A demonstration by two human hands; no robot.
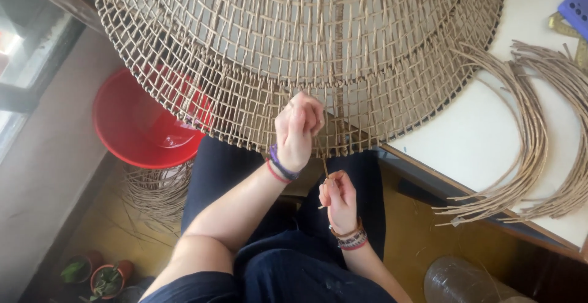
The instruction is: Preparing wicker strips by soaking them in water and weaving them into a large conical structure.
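Observation:
A large round woven mat (294, 39) of tan fibre strands lies half on the white table (484, 131) and overhangs its edge above my lap. My left hand (298, 130) is raised to the mat's open-weave rim, fingers pinched on a strand there. Lower down, my right hand (338, 197) pinches a thin loose fibre strand (325, 169) that runs up toward the mat. Bracelets circle both wrists.
Two curved bundles of fibre strands (527, 150) lie on the table at the right. A red plastic basin (138, 128) stands on the floor at the left, with a coil of fibre (156, 193) beneath it. Small potted plants (98, 275) sit at lower left, a clear plastic bottle (456, 281) at lower right.

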